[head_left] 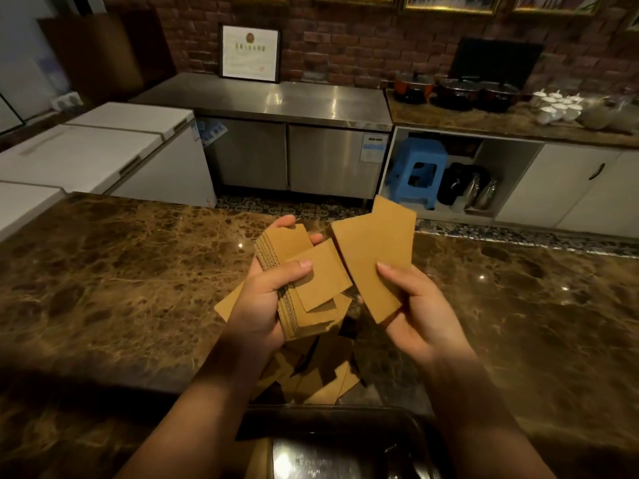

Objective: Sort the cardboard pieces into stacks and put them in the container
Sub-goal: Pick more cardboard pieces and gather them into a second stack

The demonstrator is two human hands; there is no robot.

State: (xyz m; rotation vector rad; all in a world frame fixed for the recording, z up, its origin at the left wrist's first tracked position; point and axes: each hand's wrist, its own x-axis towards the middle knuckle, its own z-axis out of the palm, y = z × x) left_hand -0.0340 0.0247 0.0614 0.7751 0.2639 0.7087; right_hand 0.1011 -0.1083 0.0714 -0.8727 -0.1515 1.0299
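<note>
My left hand (266, 302) grips a thick stack of brown cardboard pieces (304, 271) above the marble counter, thumb pressed on the top piece. My right hand (418, 309) holds one larger cardboard piece (377, 250), tilted, just right of the stack and nearly touching it. Under my hands several loose cardboard pieces (321, 378) lie in a heap on the counter. A dark metal container (408, 430) sits at the near edge, below the heap, partly cut off by the frame.
The brown marble counter (121, 271) spreads to both sides. Beyond it are white chest freezers (103, 146), a steel cabinet (294, 108), a blue stool (415, 171), and pots and white cups on the far right counter.
</note>
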